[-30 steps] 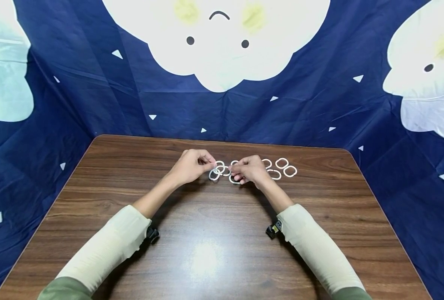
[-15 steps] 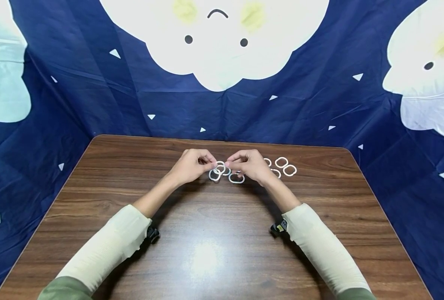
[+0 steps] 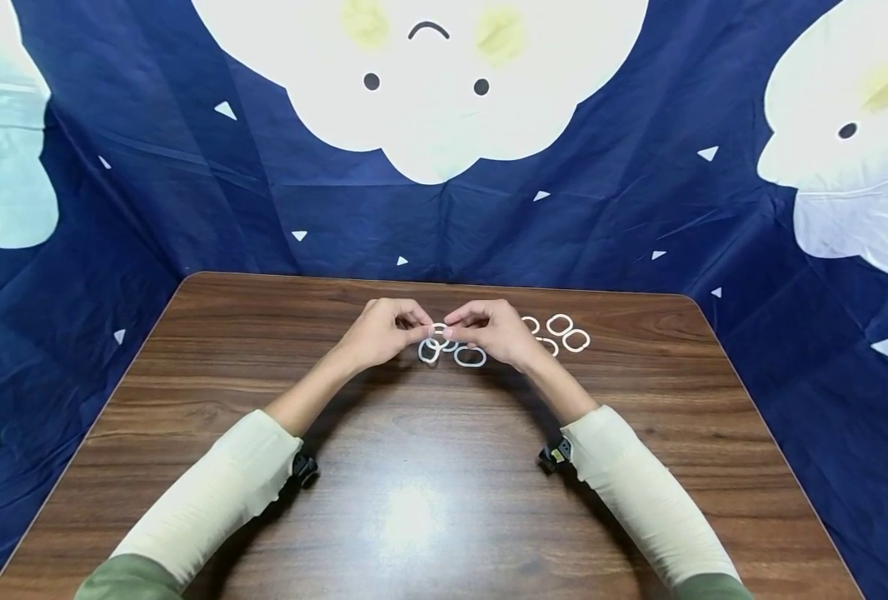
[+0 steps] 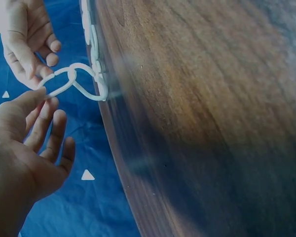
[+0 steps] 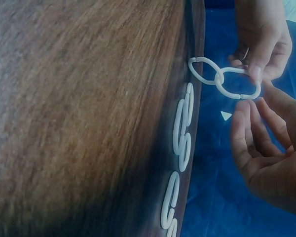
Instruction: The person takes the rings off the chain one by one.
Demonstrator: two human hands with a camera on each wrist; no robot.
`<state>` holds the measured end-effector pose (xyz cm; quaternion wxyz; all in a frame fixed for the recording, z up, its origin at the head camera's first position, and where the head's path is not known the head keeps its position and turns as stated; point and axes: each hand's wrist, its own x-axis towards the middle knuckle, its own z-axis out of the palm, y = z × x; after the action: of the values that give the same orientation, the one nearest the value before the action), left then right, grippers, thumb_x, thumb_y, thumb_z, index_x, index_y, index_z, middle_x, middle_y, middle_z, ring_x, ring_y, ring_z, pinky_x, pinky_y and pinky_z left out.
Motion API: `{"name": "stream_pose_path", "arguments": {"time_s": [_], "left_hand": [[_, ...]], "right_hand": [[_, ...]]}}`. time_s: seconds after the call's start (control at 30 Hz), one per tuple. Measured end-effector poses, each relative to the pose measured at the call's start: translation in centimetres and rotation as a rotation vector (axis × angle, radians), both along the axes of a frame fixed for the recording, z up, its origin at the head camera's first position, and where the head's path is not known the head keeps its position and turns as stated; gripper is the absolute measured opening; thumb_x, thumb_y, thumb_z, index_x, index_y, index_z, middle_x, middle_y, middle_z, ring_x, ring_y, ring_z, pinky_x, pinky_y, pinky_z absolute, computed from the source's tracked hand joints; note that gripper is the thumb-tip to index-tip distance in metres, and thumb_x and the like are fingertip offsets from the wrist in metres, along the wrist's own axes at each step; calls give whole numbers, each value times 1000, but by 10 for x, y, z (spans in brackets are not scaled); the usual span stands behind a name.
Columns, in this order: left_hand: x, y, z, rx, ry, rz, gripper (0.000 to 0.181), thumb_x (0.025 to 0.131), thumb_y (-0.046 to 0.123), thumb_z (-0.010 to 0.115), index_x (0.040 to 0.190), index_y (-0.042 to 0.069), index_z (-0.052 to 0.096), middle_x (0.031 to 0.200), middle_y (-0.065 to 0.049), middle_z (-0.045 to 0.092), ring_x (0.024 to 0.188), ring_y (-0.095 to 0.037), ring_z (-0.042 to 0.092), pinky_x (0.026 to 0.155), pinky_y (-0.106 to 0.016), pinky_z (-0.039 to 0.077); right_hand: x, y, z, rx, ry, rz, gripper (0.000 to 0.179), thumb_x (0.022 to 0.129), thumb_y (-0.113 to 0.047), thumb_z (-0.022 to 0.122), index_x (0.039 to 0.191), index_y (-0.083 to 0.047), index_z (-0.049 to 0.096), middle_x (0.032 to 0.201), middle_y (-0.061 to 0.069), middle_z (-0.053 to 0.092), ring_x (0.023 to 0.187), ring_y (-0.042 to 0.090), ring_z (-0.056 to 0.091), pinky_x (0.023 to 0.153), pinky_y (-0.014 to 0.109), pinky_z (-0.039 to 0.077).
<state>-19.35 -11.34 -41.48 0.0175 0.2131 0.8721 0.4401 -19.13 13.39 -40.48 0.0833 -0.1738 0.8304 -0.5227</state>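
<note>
In the head view my left hand (image 3: 380, 333) and my right hand (image 3: 500, 333) meet near the table's far edge. My left thumb and fingers pinch a white oval plastic link (image 5: 232, 96). Through it hangs a second white link (image 4: 91, 97), whose lower end reaches the table edge in the left wrist view. The right fingertips also pinch the held link, close to a small gap in its loop. Just below the right hand a loose link (image 3: 470, 366) lies on the wood.
Several more white links (image 3: 563, 341) lie to the right of my right hand, partly hidden by it. The brown wooden table (image 3: 414, 433) stretches toward me. Behind it hangs a dark blue cloth (image 3: 264, 208) with clouds printed on it.
My right hand has come up from among the loose links to the link held in my left hand, uncovering a loose link below. The left hand stays nearly still.
</note>
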Motion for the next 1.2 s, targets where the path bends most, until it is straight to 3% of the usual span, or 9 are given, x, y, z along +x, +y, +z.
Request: {"name": "stream_pose_path", "arguments": {"time_s": [0.1,0.73,1.2], "left_hand": [[0,1,-1,9,-3,-6,5,102,19,85,101,14,85,96,-4,83,90,-20,73,85,-36,57],[1,2,-1,22,12,-26,6,103,18,84,103,12,86,99,-4,85,92,-20,75,86,-36,57],[-1,2,-1,38,-8,-11,9,104,24,84,105,15,86,98,-2,84,91,-19,73,83,-32,56]], "right_hand": [[2,-1,0,10,15,3,22,96,-12,90,115,-2,85,103,15,86,82,6,72,74,19,57],[2,-5,-2,160,102,-7,16,101,-25,87,109,-12,89,101,4,87,89,16,74,79,22,56],[2,-6,1,110,80,-15,13,102,-19,85,109,-8,88,97,7,85,82,6,68,77,21,55]]}}
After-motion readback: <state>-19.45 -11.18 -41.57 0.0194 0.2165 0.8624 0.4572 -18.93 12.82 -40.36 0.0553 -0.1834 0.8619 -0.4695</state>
